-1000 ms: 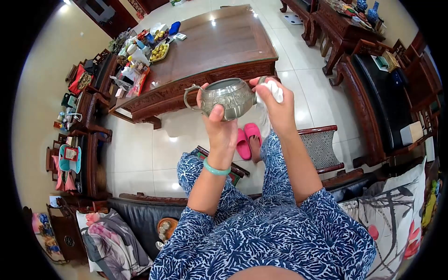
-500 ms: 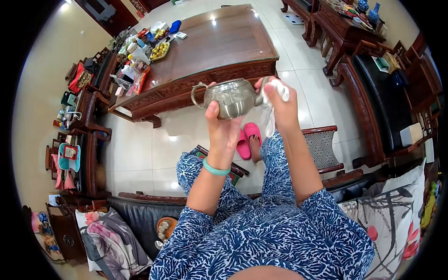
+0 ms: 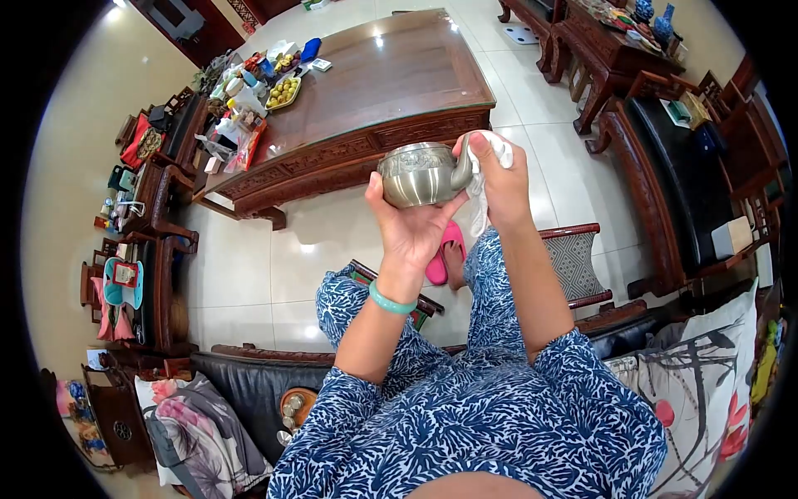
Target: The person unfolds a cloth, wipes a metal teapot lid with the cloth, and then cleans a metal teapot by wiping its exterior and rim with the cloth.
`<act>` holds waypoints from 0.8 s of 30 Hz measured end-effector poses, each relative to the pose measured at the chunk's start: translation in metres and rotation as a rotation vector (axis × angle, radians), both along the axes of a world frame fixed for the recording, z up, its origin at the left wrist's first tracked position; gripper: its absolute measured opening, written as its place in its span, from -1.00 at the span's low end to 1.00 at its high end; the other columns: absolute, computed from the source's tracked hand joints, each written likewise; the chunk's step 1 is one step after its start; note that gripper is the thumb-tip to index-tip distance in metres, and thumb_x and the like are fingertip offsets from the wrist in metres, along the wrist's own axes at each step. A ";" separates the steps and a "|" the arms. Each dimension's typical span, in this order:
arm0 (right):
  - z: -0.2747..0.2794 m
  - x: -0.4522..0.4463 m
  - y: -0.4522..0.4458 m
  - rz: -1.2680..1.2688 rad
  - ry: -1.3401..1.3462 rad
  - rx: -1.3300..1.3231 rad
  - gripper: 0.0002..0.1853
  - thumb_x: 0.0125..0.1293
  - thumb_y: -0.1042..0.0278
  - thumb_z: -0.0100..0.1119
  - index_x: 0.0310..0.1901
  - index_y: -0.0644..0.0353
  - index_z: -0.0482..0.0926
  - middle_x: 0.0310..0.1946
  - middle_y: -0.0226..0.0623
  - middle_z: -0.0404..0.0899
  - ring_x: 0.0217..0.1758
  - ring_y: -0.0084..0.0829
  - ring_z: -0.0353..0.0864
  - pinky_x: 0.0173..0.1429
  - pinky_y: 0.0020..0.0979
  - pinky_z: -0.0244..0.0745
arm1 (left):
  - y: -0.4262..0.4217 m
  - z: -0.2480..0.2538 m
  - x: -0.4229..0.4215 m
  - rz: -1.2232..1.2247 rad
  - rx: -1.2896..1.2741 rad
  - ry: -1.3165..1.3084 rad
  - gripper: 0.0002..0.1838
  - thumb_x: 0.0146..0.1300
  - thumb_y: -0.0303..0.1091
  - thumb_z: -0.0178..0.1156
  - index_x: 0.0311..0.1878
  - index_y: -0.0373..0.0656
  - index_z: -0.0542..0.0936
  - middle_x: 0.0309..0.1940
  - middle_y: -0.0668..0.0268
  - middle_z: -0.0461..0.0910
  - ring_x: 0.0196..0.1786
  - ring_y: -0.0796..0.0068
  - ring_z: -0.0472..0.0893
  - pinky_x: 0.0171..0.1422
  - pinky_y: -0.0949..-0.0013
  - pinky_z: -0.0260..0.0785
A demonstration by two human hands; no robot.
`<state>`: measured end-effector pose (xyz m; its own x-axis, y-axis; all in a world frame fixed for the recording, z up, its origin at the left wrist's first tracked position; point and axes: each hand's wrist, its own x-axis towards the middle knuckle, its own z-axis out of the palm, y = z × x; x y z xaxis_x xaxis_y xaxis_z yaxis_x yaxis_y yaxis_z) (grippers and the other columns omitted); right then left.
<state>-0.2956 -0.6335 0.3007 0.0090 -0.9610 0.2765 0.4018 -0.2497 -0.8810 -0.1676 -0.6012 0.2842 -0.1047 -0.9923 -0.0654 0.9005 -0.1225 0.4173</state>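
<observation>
A silver metal teapot with an engraved upper band is held up in front of me, its spout pointing right. My left hand, wearing a green bangle, is closed around the pot from below, with the thumb on its left side. At the spout, my right hand grips a white cloth, with the thumb and fingers wrapped about the upper spout. Part of the cloth hangs below that hand. The pot's handle does not show from this angle.
Ahead stands a large carved wooden table with a plate of yellow fruit and clutter at its left end. A round wooden tray with small metal cups lies on the dark sofa. A low stool is at right.
The teapot has turned in my left hand, so its handle has gone out of sight. My left hand has shifted slightly right; the right hand stays at the spout with the cloth.
</observation>
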 end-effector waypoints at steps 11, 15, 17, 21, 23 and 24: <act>-0.016 -0.004 0.002 0.053 0.166 -0.289 -0.62 0.21 0.47 0.29 0.05 0.40 0.53 -0.09 -0.32 0.57 -0.15 -0.55 0.54 -0.05 -0.51 0.46 | 0.004 -0.002 0.002 0.072 -0.020 -0.023 -0.10 0.06 0.41 0.15 0.28 -0.12 0.32 0.21 0.09 0.38 0.24 0.10 0.43 0.29 -0.06 0.39; -0.016 0.010 0.007 -0.182 0.450 -0.491 -0.47 0.14 0.48 0.29 0.16 0.47 0.42 -0.01 -0.11 0.50 -0.14 -0.30 0.59 -0.03 -0.44 0.48 | 0.004 -0.002 0.002 0.114 0.058 0.051 -0.12 0.04 0.38 0.20 0.26 -0.10 0.34 0.19 0.13 0.39 0.23 0.14 0.43 0.36 0.01 0.33; -0.017 0.012 0.013 -0.219 0.512 -0.449 -0.47 0.14 0.47 0.30 0.16 0.46 0.43 -0.01 -0.10 0.50 -0.14 -0.31 0.59 -0.05 -0.42 0.48 | 0.003 -0.004 0.002 0.123 0.082 0.064 -0.12 0.03 0.37 0.22 0.26 -0.09 0.34 0.19 0.14 0.40 0.23 0.15 0.42 0.38 0.03 0.31; -0.027 0.014 0.003 -0.267 0.478 -0.432 -0.57 0.20 0.39 0.29 0.06 0.43 0.50 -0.12 -0.12 0.56 -0.23 -0.37 0.59 -0.14 -0.41 0.47 | 0.002 -0.003 0.004 0.139 0.056 -0.004 -0.11 0.05 0.39 0.18 0.27 -0.12 0.33 0.19 0.14 0.39 0.23 0.17 0.42 0.38 0.02 0.29; -0.019 0.013 0.002 -0.245 0.401 -0.331 -0.64 0.24 0.34 0.27 -0.02 0.42 0.52 -0.21 -0.17 0.58 -0.26 -0.42 0.57 -0.17 -0.44 0.45 | 0.004 -0.001 0.002 0.111 0.005 -0.038 -0.10 0.08 0.41 0.15 0.27 -0.14 0.32 0.20 0.12 0.39 0.24 0.17 0.41 0.40 0.01 0.27; -0.016 0.013 0.001 -0.222 0.322 -0.232 -0.68 0.28 0.29 0.25 -0.09 0.41 0.54 -0.31 -0.22 0.59 -0.30 -0.47 0.56 -0.20 -0.46 0.44 | 0.005 -0.001 0.001 0.100 0.000 -0.026 -0.10 0.08 0.41 0.15 0.28 -0.14 0.32 0.20 0.12 0.39 0.24 0.17 0.41 0.40 0.02 0.26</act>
<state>-0.2829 -0.6322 0.2851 -0.0700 -0.8624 0.5014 0.0312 -0.5043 -0.8630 -0.1669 -0.5960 0.2836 -0.0036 -0.9978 -0.0664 0.8973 -0.0325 0.4403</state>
